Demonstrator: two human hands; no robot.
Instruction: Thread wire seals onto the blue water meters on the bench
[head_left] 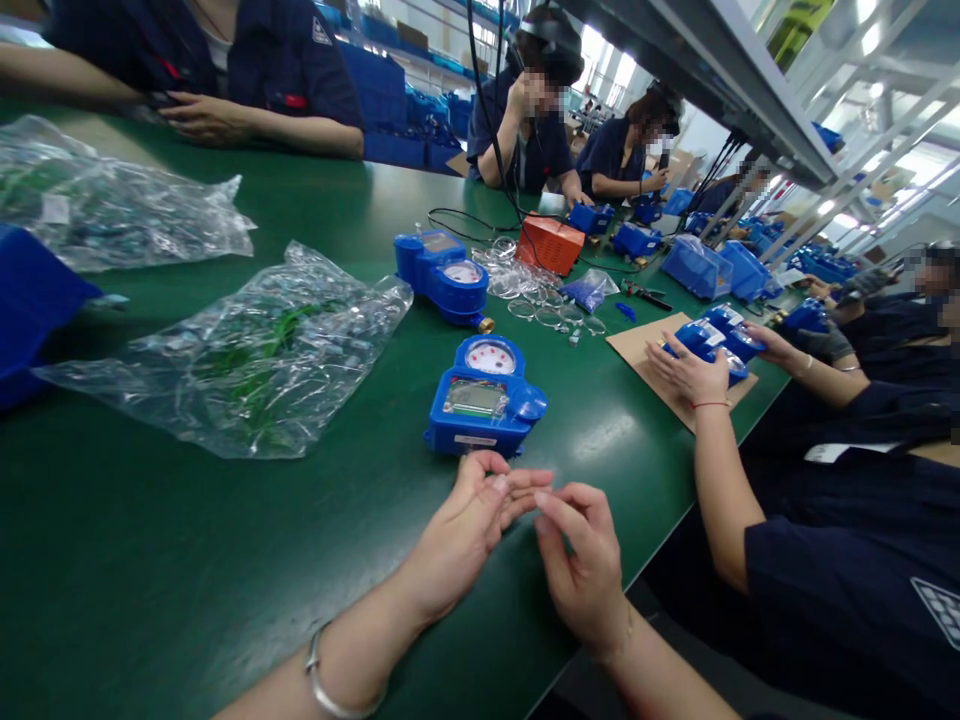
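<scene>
My left hand, with a silver bangle at its wrist, has its thumb pressed against partly stretched fingers. The fingertips of my right hand are pinched together and meet the ends of my left fingers. Anything between them is too small to make out. Just beyond my hands, a blue water meter rests on the green table, its display and round dial facing up. Farther back sits a second blue water meter with a brass fitting at its end.
Left of the meters lies a clear plastic bag of green-wired parts; another bag is behind it. A blue housing stands at the left edge. An orange box, wire rings and pliers lie beyond. Co-workers sit around the green table.
</scene>
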